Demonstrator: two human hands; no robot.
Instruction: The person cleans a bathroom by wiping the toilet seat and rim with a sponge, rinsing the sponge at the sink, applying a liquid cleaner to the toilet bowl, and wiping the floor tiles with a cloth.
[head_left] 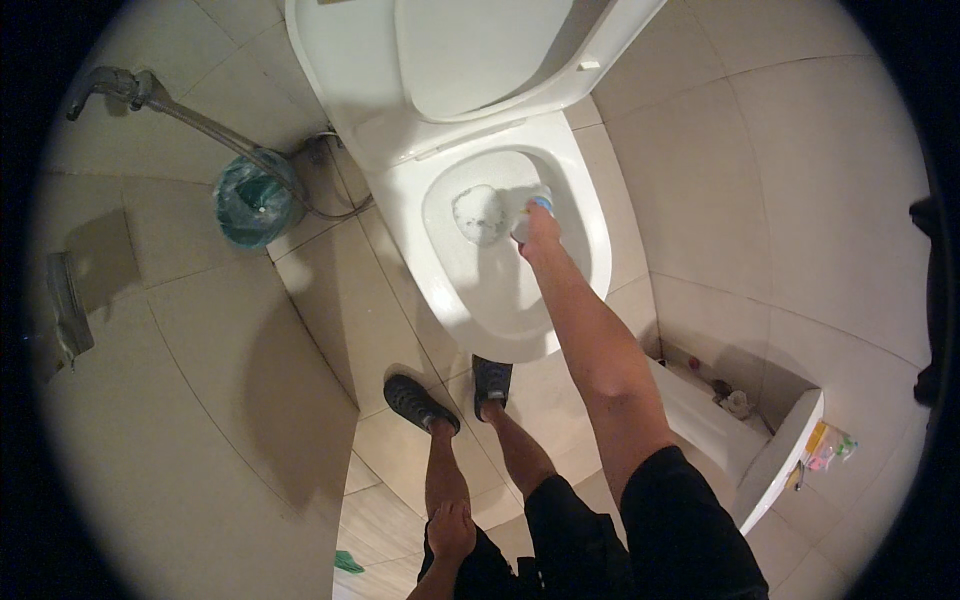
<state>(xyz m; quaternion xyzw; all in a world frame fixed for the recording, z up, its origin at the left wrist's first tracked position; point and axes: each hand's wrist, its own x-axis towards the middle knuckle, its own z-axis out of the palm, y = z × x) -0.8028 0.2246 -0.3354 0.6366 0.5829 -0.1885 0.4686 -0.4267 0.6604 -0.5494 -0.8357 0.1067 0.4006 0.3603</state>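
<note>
My right arm reaches down into a white toilet bowl (440,290) whose lid (370,75) and seat (400,50) are raised. Inside the bowl my right hand (541,232) is closed around a small white and blue thing (541,201). Its kind cannot be made out, as the fingers cover part of it. Foamy water (480,212) with dark specks lies in the bottom of the bowl, left of that hand. My left hand (452,532) rests on my left knee with its fingers laid over it, holding nothing.
A bin lined with a green-blue bag (245,210) stands left of the toilet. Above it a spray hose (205,125) hangs from the wall holder. A white basin or ledge (790,450) juts out at the right. My feet in dark clogs (420,402) stand on floor tiles.
</note>
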